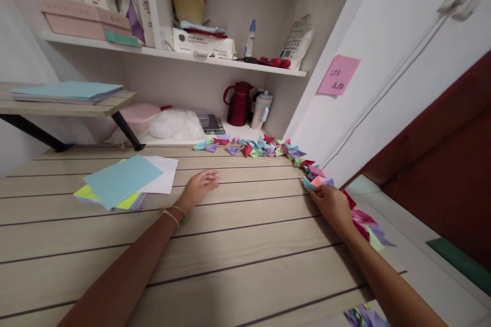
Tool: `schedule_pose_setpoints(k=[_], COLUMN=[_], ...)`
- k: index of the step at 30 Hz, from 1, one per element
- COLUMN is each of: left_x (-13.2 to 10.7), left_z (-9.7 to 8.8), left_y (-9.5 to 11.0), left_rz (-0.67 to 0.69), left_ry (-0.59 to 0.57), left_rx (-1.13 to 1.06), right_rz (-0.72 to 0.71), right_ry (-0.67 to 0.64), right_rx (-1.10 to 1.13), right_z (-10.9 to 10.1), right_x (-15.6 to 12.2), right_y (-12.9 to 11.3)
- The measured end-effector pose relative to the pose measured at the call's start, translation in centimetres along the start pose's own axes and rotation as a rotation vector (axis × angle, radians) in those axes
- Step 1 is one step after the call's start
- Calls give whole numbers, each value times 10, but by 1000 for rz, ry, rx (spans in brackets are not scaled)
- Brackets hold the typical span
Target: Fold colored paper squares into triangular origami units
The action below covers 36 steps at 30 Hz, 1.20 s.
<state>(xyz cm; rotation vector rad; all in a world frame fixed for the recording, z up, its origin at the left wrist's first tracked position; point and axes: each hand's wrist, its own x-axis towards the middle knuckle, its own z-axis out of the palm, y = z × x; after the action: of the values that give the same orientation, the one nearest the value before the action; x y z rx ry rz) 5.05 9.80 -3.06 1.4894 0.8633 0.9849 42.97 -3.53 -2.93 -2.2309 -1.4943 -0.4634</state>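
Observation:
My left hand [200, 187] hovers over or rests on the slatted tabletop [238, 245], its fingers loosely curled and apart with nothing in them. At the table's right edge my right hand [333, 205] is pinched on a small coral folded paper boat [316, 181]. A light blue paper boat [307, 184] touches or nearly touches its fingertips. More folded paper boats [264, 147] in several colours form a curved row along the back and right edges. My right wrist partly covers some red and pink ones [359, 215].
Left of my left hand lies a stack of coloured paper [125, 180]. A raised wooden stand [69, 107] holds another stack of blue-topped paper [69, 91]. Shelves at the back bear a red jug [238, 104], a tumbler [261, 111] and boxes. More folded paper [366, 316] shows at the bottom right.

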Motion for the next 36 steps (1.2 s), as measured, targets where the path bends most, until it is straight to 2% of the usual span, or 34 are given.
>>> schedule_pose_setpoints(k=[7, 14, 20, 25, 28, 31, 33, 36], left_x=[4, 0, -5, -6, -11, -22, -34, -55], left_z=[-2, 0, 2, -2, -15, -43, -67, -100], left_y=[-9, -2, 5, 17, 35, 57, 69, 75], left_rz=[30, 23, 119, 258, 348, 376, 303, 108], left_ry=[-17, -2, 47, 125, 175, 267, 334, 425], left_rx=[38, 46, 147, 371, 597, 991, 1245, 1534], right_rz=[82, 68, -7, -6, -19, -29, -29, -37], right_ry=[-15, 24, 65, 42, 12, 3, 25, 54], right_rx=[-205, -290, -263, -148, -100, -92, -86, -52], right_z=[0, 3, 8, 12, 9, 5, 3, 2], right_x=[0, 3, 4, 2, 2, 2, 2, 4], right_y=[30, 73, 98, 109, 111, 107, 101, 90])
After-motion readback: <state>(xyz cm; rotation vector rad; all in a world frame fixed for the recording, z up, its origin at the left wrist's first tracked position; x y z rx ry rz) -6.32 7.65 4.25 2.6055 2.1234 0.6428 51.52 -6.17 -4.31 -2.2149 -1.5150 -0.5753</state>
